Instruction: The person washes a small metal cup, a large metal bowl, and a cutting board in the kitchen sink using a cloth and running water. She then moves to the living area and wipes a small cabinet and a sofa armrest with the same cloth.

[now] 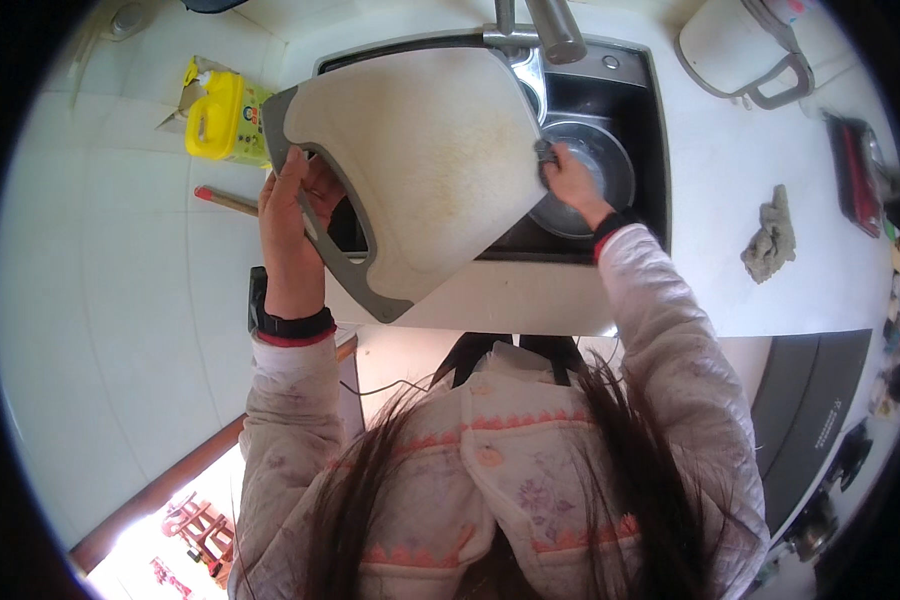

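A white plastic cutting board (pixel 420 165) with grey trim is held tilted over the dark sink (pixel 592 94). My left hand (pixel 292 217) grips it by the grey handle at its left end, thumb on the near face. At the board's right edge, my right hand (pixel 570 180) presses a small dark grey pad (pixel 545 156), which looks like a scouring pad; the fingers partly hide it. Brownish stains mark the board's face. Below my right hand, a round metal basin (pixel 611 161) sits in the sink. The board covers the sink's left part.
A metal faucet (pixel 555 34) overhangs the sink's back edge. To the left stand a yellow jug (pixel 221 120) and a red-tipped stick (pixel 221 198). On the right counter are a crumpled grey cloth (pixel 771 238), a white handled container (pixel 735 49) and a dark red object (pixel 855 172).
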### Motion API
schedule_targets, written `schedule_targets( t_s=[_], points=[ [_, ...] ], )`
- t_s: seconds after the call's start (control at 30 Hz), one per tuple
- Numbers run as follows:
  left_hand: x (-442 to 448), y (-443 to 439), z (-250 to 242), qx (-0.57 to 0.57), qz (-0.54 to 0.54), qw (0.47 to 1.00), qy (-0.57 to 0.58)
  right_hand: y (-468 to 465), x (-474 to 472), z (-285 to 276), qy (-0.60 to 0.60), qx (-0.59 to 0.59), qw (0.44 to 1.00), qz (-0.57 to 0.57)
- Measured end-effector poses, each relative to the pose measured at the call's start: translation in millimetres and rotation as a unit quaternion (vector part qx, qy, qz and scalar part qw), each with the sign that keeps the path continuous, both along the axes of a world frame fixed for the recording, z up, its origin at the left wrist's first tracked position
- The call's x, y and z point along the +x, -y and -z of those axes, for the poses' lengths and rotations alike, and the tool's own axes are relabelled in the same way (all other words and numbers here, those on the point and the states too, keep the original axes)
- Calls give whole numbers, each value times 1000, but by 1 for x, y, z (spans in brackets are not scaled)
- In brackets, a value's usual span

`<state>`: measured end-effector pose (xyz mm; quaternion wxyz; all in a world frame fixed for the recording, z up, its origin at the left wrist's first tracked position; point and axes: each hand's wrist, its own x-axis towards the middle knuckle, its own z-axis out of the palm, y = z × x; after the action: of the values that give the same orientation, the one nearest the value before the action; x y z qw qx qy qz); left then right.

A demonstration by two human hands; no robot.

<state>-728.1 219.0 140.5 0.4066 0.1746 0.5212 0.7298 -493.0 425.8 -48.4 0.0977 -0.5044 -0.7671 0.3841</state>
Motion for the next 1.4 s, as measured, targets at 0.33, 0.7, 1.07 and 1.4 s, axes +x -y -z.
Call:
schedule_targets(
  t_s=[0.33,0.7,1.07,1.4],
  points=[
    [-3,-1,-5,35,20,999,18,108,-61,-98,-226,154,928,-254],
    [8,-8,-19,-29,-34,998,-35,-66,32,129,242,-35,968,-49],
    [3,5,-5,15,5,1000,-11,-34,44,13,-206,-131,970,20],
    [11,5,2,-40,-48,997,-42,80,-115,-99,-324,261,888,-195]
  ],
)
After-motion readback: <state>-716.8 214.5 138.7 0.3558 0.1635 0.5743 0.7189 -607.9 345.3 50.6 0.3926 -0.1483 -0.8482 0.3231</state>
